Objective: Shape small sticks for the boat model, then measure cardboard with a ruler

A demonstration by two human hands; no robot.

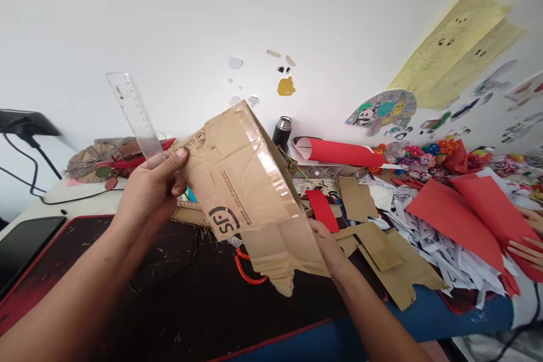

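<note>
A folded piece of brown cardboard (237, 175) with black print and shiny tape along one edge is held up, tilted, above the desk. My left hand (150, 189) pinches its left edge between thumb and fingers, and a clear plastic ruler (134, 113) sticks up out of the same hand. At the lower right side, my right hand (326, 246) grips the cardboard, with its fingers mostly hidden behind it. Beneath, scissors with red-orange handles (250, 277) lie on the dark desk mat (178, 305), their blades partly covered by the cardboard.
Behind stand a black flask (282, 133) and a red paper roll (343, 151). Cardboard scraps (382, 254) and white paper strips (449, 243) lie to the right. Another person's hand (528, 249) rests on red paper (492, 209). A black tablet-like device (27, 249) lies left.
</note>
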